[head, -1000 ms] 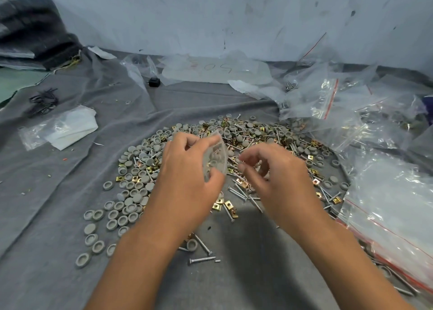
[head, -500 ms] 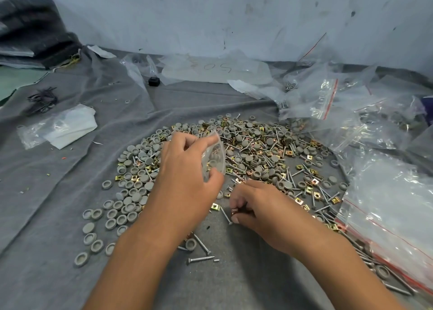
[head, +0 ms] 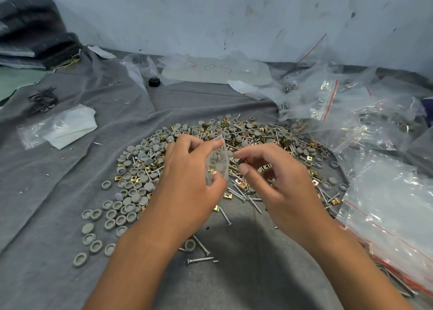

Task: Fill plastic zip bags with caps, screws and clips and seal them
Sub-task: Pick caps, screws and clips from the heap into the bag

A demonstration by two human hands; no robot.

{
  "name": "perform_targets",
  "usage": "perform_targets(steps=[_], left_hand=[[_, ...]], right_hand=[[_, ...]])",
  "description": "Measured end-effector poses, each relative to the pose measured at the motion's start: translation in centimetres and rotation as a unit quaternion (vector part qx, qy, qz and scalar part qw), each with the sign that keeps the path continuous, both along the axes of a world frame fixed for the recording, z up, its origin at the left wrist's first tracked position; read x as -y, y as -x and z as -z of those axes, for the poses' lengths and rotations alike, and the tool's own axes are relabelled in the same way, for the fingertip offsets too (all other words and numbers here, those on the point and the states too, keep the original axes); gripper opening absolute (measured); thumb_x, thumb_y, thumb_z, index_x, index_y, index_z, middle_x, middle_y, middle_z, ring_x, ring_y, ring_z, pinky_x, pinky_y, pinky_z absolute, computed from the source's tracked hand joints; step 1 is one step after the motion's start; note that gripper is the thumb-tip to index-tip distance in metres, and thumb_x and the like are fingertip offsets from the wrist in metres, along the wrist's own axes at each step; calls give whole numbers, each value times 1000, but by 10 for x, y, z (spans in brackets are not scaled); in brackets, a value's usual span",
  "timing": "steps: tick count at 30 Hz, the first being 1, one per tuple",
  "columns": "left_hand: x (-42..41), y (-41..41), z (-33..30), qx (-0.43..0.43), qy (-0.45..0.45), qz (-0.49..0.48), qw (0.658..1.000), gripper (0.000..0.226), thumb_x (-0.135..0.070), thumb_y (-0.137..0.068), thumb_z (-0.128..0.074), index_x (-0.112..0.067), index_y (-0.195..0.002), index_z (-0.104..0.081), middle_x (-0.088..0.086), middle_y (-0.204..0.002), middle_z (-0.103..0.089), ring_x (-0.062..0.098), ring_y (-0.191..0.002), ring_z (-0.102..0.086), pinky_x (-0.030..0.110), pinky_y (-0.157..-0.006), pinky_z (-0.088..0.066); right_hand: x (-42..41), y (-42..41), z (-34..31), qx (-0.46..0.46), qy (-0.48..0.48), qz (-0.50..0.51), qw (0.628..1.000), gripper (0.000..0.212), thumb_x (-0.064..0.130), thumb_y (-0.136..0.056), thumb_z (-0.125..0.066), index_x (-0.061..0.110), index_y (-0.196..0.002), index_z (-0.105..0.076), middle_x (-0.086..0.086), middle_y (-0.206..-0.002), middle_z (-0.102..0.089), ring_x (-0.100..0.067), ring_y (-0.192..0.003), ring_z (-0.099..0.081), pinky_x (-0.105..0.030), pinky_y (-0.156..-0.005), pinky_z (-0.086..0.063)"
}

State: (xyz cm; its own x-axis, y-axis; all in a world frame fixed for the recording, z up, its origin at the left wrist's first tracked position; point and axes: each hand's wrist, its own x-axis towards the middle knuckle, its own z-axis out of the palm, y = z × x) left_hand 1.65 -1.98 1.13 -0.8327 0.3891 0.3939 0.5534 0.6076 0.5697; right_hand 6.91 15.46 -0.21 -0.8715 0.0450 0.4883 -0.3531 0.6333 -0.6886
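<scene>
- The left hand [head: 187, 183] pinches a small clear bag [head: 217, 167] between thumb and forefinger, mouth held open toward the right; a few grey caps show through its film
- The right hand [head: 278, 181] hovers just beside the bag's mouth, fingers curled, thumb and forefinger tips close together; something small and coppery seems to sit there, too blurred to name
- Both hands hang above the pile [head: 234, 141] of grey caps, brass clips and screws spread on the grey cloth [head: 58, 181], hiding its middle
- Loose caps [head: 110, 216] trail from the pile toward the near left
- A few stray screws [head: 200, 260] lie near the left forearm
- Crumpled zip bags [head: 328, 99] with red seal lines heap up to the far right, some with parts inside
- A large clear bag [head: 393, 216] lies at the near right, over the pile's edge
- At the left lie a bag with white paper [head: 68, 127] and a dark wire tangle [head: 43, 99]
- A small black block [head: 154, 82] sits near the far wall
</scene>
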Motion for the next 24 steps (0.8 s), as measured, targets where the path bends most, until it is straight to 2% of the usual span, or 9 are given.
perform_targets(steps=[3, 6, 9, 11, 14, 16, 20, 21, 24], left_hand=[[1, 1, -2, -5, -30, -38, 999, 54, -22, -92, -63, -32, -143, -51, -13, -110, -38, 3, -105, -42, 4, -80, -39], [0, 0, -8, 0, -100, -96, 990, 49, -14, -94, -60, -27, -141, -54, -15, -105, -40, -4, -97, -47, -7, -78, -34], [4, 5, -13, 30, -176, -121, 976, 40, -12, -98, -54, -31, -133, -59, -18, -107, -48, -7, -86, -52, -2, -65, -42], [9, 8, -17, 75, -255, -123, 956, 34, -12, -100, -52, -34, -123, -64, -9, -111, -62, 0, -78, -58, 5, -59, -47], [17, 12, -28, 201, -465, -88, 857, 36, 0, -100, -47, -23, -113, -71, -6, -102, -77, 7, -86, -72, 33, -84, -61], [23, 15, -31, 266, -568, -46, 778, 38, 6, -97, -42, -14, -108, -72, -3, -87, -78, 6, -77, -73, 47, -86, -61], [43, 31, -21, 347, -652, 34, 673, 44, 6, -89, -41, -8, -110, -76, -1, -82, -73, 9, -69, -69, 46, -86, -60], [49, 35, -17, 359, -644, 65, 673, 41, 2, -89, -43, -10, -104, -79, -1, -84, -74, 10, -72, -70, 44, -87, -59], [67, 52, -2, 375, -557, 159, 724, 26, -12, -91, -59, -19, -86, -84, -3, -87, -76, 11, -81, -72, 39, -97, -54]], right_hand=[[-2, 3, 10, 95, -57, 16, 994, 16, 24, -98, -61, 38, -104, -63, 20, -96, -55, -2, -92, -55, -14, -76, -41], [-4, 2, 20, 220, -198, 7, 955, 12, 27, -96, -61, 38, -99, -61, 20, -97, -50, 0, -87, -52, -21, -79, -45], [-3, -1, 23, 264, -245, -1, 933, 9, 32, -97, -59, 39, -102, -61, 20, -99, -48, -7, -93, -53, -32, -83, -52], [-3, -1, 22, 254, -248, 6, 935, 9, 39, -96, -61, 40, -104, -60, 19, -103, -49, -7, -99, -52, -33, -85, -52], [3, 3, 25, 193, -250, 22, 949, 20, 44, -99, -58, 43, -119, -60, 19, -114, -49, -6, -112, -43, -29, -91, -46], [11, 7, 27, 164, -253, 19, 953, 27, 42, -101, -54, 41, -128, -59, 20, -122, -49, -4, -117, -36, -26, -94, -40], [23, 12, 36, 156, -263, -6, 952, 21, 36, -104, -52, 33, -122, -62, 17, -122, -51, -6, -114, -36, -25, -95, -39], [24, 13, 37, 154, -262, -8, 953, 17, 35, -104, -52, 33, -118, -62, 17, -120, -52, -7, -112, -37, -25, -95, -39], [24, 17, 40, 151, -257, -17, 954, 10, 32, -104, -52, 33, -111, -60, 18, -115, -53, -8, -110, -42, -28, -103, -37]])
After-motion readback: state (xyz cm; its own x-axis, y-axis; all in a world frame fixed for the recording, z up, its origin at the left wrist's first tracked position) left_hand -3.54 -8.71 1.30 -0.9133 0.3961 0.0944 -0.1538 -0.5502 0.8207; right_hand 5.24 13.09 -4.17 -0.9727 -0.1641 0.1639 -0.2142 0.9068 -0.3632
